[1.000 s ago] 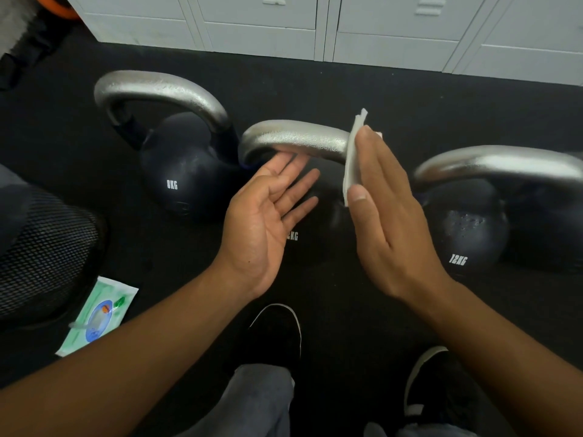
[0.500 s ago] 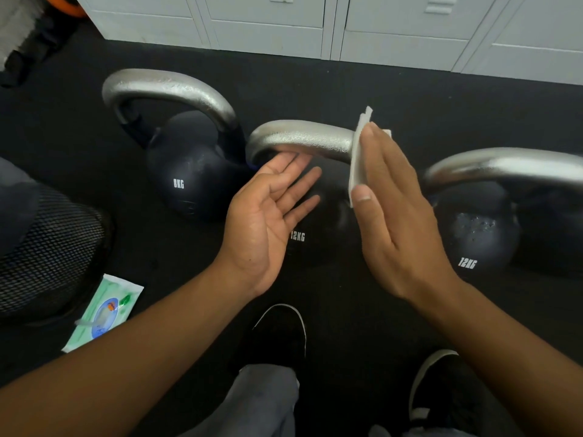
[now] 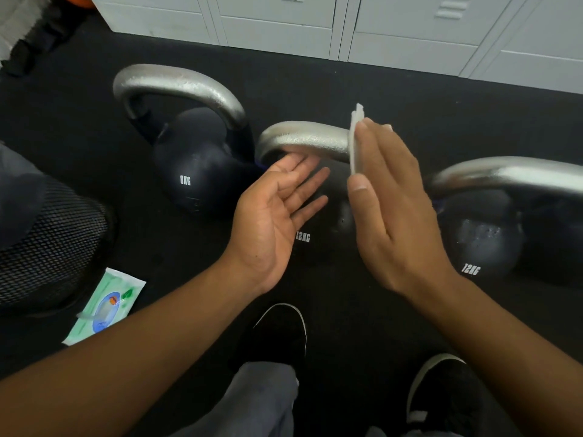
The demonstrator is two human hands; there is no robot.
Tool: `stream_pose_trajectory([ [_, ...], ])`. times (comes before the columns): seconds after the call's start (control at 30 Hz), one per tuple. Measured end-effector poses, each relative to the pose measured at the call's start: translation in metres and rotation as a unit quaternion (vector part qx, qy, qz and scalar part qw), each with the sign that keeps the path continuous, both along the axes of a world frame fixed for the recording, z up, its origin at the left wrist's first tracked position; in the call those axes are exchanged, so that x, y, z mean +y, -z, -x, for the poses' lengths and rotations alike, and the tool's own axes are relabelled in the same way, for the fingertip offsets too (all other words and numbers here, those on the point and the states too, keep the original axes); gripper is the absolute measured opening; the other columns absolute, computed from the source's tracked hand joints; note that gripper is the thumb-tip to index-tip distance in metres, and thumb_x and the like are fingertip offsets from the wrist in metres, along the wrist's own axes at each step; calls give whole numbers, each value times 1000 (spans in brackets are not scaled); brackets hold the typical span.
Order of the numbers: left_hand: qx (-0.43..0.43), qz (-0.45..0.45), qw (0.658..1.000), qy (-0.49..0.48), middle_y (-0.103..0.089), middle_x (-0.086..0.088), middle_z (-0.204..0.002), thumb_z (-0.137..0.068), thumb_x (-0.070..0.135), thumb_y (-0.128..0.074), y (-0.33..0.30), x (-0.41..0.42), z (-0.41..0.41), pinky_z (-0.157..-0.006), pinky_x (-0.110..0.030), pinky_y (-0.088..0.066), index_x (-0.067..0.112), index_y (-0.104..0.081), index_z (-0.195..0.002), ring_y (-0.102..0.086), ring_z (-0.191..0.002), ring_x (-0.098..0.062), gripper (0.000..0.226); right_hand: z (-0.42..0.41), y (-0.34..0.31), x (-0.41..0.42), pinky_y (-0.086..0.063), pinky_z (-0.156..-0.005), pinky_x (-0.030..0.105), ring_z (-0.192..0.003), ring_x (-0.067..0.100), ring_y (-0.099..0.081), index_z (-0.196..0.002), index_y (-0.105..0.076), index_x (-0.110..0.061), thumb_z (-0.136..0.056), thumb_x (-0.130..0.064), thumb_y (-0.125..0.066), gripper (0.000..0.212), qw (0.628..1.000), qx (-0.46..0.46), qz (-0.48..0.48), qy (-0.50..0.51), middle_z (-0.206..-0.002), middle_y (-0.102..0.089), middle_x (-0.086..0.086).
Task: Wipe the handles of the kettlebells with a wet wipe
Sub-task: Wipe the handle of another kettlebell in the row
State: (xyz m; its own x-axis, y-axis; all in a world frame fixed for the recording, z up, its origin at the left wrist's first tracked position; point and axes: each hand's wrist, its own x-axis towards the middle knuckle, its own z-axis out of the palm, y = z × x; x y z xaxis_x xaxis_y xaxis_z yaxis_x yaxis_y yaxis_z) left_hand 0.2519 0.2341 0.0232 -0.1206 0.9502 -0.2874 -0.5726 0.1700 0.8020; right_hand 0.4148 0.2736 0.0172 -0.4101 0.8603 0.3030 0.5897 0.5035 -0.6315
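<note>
Black kettlebells [image 3: 202, 171] with silver handles [image 3: 179, 86], white wipe [image 3: 356, 143], seemingly green-blue packet [image 3: 105, 305].

Three kettlebells [image 3: 202, 171], one wipe [image 3: 355, 143], one packet [image 3: 105, 305]

Black floor [image 3: 394, 99], three kettlebells [image 3: 202, 171], wipes packet [image 3: 105, 305], shoes [image 3: 280, 335]
</note>
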Motion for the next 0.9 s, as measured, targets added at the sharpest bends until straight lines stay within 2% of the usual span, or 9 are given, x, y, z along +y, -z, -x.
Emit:
stream_pose_trajectory([
  [0.13,13,0,1000,6,-61,-3,-147,-90,28,-46,0,0,2,-113,-41,-47,12,-43,-154,-62,-131,-16,66,-11,8,-7,-18,-130,42,-161,18,-14,-164,-25,-7,-110,-40,-27,63,1000,-5,-10,-23,-173,-19,7],
  [0.27,35,4,999,7,-63,0,-144,-93,27,-44,0,-1,4,-112,-41,-47,14,-46,-152,-62,-130,-16,60,-12,9,-4,-20,-129,31,-158,14,-23,-163,-29,-8,-110,-40,-26,62,1000,18,9,20,-170,-29,6],
  [0.33,77,8,997,-5,-64,0,-142,-101,21,-44,-1,-2,2,-112,-42,-49,15,-48,-150,-64,-128,-15,49,-8,4,1,-25,-125,27,-153,14,-31,-162,-33,-10,-109,-42,-23,62,999,16,14,32,-165,-38,3],
  [0.4,138,16,990,-23,-66,2,-139,-106,11,-43,0,-5,-2,-110,-42,-50,18,-50,-148,-66,-125,-13,43,-4,-2,4,-24,-119,16,-148,10,-33,-162,-35,-14,-109,-45,-23,62,999,6,12,32,-161,-41,0],
  [0.47,214,14,976,-42,-68,4,-136,-106,6,-47,2,-10,-3,-109,-40,-51,22,-52,-145,-66,-123,-9,43,-2,-4,5,-22,-120,15,-149,8,-29,-162,-34,-13,-109,-45,-24,63,1000,-5,7,23,-163,-38,1],
  [0.57,338,-6,940,-52,-65,9,-137,-101,1,-55,9,-20,0,-111,-33,-49,25,-54,-144,-60,-127,-3,50,-6,1,-4,-17,-129,28,-159,14,-19,-164,-28,-12,-109,-43,-26,63,1000,-17,7,6,-171,-26,3],
  [0.67,431,-29,899,-62,-55,14,-141,-96,4,-59,19,-28,3,-111,-30,-47,26,-50,-149,-52,-134,-1,58,-15,5,-8,-16,-129,26,-159,9,-17,-164,-28,-13,-109,-41,-27,62,1000,-6,11,10,-172,-24,1],
  [0.8,489,-43,867,-84,-39,9,-152,-95,5,-64,22,-33,1,-116,-24,-39,21,-43,-155,-40,-142,-2,66,-13,0,1,-24,-128,32,-156,14,-29,-162,-34,-12,-108,-44,-24,64,999,1,22,28,-168,-35,4],
  [0.9,507,-48,857,-71,-26,5,-163,-95,5,-65,18,-30,-3,-120,-25,-32,19,-38,-158,-28,-151,-2,69,-3,-4,4,-24,-127,33,-156,15,-26,-164,-29,-14,-107,-48,-23,66,999,-19,24,28,-168,-33,2],
])
